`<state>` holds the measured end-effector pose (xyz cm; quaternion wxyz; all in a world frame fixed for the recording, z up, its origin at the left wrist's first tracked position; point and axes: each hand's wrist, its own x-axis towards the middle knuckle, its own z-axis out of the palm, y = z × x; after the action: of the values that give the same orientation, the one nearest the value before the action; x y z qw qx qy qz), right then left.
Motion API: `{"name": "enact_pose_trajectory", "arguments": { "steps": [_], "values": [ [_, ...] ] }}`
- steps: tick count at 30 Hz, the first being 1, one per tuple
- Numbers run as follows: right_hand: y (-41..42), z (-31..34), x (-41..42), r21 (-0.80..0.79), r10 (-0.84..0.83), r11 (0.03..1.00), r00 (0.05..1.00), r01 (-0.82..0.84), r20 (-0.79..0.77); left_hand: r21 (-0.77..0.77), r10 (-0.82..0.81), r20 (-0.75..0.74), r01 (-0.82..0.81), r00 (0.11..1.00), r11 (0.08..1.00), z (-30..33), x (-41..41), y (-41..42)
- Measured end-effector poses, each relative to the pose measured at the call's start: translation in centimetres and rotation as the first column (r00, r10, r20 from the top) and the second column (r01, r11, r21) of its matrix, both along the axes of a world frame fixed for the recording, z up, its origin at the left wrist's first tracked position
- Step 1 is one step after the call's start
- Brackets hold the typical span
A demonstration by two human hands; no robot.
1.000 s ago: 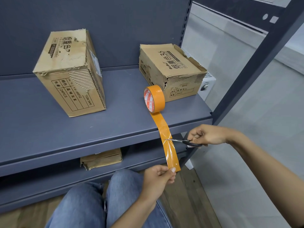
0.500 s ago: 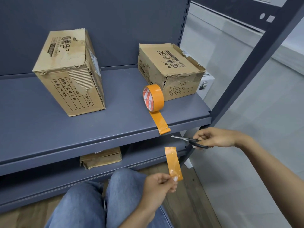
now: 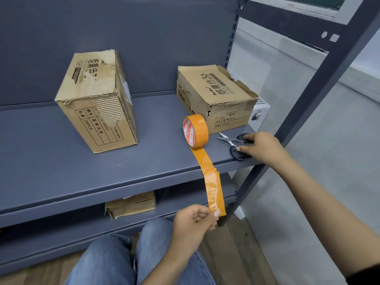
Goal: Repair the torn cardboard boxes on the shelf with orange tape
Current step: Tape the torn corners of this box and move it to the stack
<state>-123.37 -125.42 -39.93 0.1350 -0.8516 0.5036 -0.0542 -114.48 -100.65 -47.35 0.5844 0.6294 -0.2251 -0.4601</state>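
Observation:
Two torn cardboard boxes stand on the grey shelf [image 3: 61, 161]: a tall box [image 3: 96, 103] at the left with its front face peeled, and a low box [image 3: 216, 93] at the right with a ragged front edge. An orange tape roll [image 3: 197, 132] stands on edge before the low box, its loose end trailing to the shelf's front lip. My left hand [image 3: 191, 225] pinches the bottom of a cut orange strip [image 3: 214, 192], held upright below that lip. My right hand [image 3: 261, 147] holds the handles of black scissors [image 3: 228, 140], which lie on the shelf right of the roll.
A flattened piece of cardboard [image 3: 131, 204] lies on the lower shelf. A slanting grey upright [image 3: 308, 99] bounds the shelf on the right, close to my right arm. My knees in blue jeans [image 3: 115, 262] are below the shelf front.
The scissors cut the strip free from the roll. My right hand then moved up and brought the scissors onto the shelf. My left hand raised the cut strip toward the shelf edge.

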Motion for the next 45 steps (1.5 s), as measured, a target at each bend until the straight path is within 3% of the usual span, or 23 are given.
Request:
{"name": "enact_pose_trajectory", "arguments": {
  "steps": [3,8,11,13,16,18,21,27,45],
  "values": [
    [-0.5,-0.1,0.9,0.042,-0.049,0.998,0.994,0.045,0.097,-0.02,0.016,0.025,-0.015,1.0,1.0,0.3,0.9,0.0],
    [-1.0,-0.9,1.0,0.039,-0.021,0.999,0.997,0.018,0.069,-0.07,0.047,0.05,-0.043,0.998,0.997,1.1,2.6,-0.3],
    [-0.1,-0.6,0.9,-0.074,0.014,0.997,0.999,-0.012,0.028,-0.097,0.071,0.063,-0.065,0.995,0.993,1.7,3.7,-0.5],
    [1.2,0.3,1.5,-0.161,0.093,0.985,0.984,-0.068,0.153,-0.116,0.091,0.075,-0.082,0.993,0.99,2.1,4.4,-0.5],
    [4.5,2.9,3.8,0.045,0.194,0.968,0.853,-0.246,0.484,-0.134,0.113,0.107,-0.099,0.988,0.986,2.8,5.5,-0.6],
    [6.7,4.3,5.6,0.205,0.242,0.889,0.801,-0.408,0.548,-0.139,0.125,0.112,-0.109,0.986,0.984,3.2,6.2,-0.6],
    [8.4,5.0,8.1,0.263,0.28,0.821,0.758,-0.507,0.59,-0.144,0.146,0.126,-0.127,0.981,0.981,3.8,7.4,-0.4],
    [9.2,6.1,11.4,0.18,0.287,0.809,0.643,-0.56,0.71,-0.157,0.192,0.129,-0.172,0.973,0.973,4.9,9.6,0.2],
    [8.9,11.2,21.9,-0.096,0.472,0.783,0.487,-0.615,0.735,-0.236,0.288,0.188,-0.241,0.939,0.941,11.2,18.3,0.4]
  ]
}}
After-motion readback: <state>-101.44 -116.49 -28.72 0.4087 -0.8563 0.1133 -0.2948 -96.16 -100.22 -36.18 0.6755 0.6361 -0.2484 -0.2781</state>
